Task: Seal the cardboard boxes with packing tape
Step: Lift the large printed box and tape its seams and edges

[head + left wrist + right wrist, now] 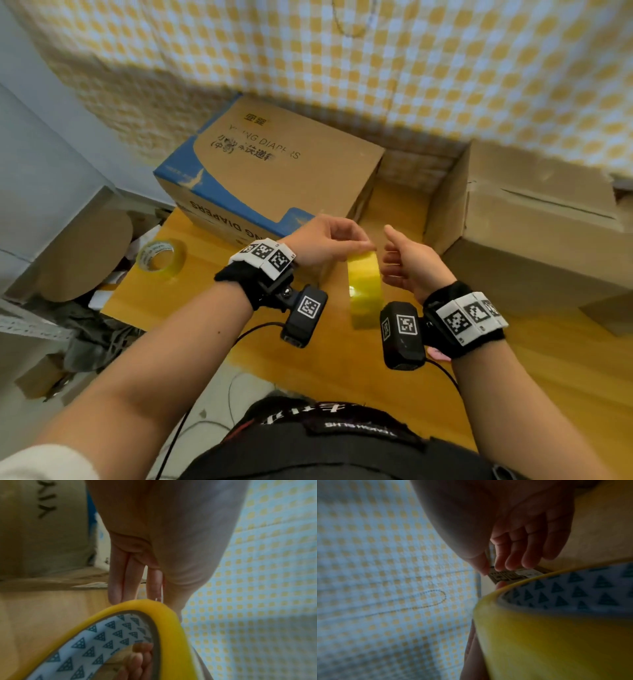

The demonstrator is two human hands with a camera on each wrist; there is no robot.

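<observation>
Boxes: diaper box (274, 168), plain box (534, 222) closed | hands: left (322, 245) pinches tape roll (364, 287) | right (416, 263) relaxed

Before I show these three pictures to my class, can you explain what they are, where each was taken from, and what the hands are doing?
No machine here: a person wears a camera on the head and one on each wrist, on black bands with printed markers. The head view looks down at both hands above a yellow table. The left hand pinches the top of a yellow tape roll held upright; the right hand is beside it, and its grip cannot be made out. The two wrist views show the same roll close up. On the table stand a diaper box, a plain cardboard box and a second tape roll.
</observation>
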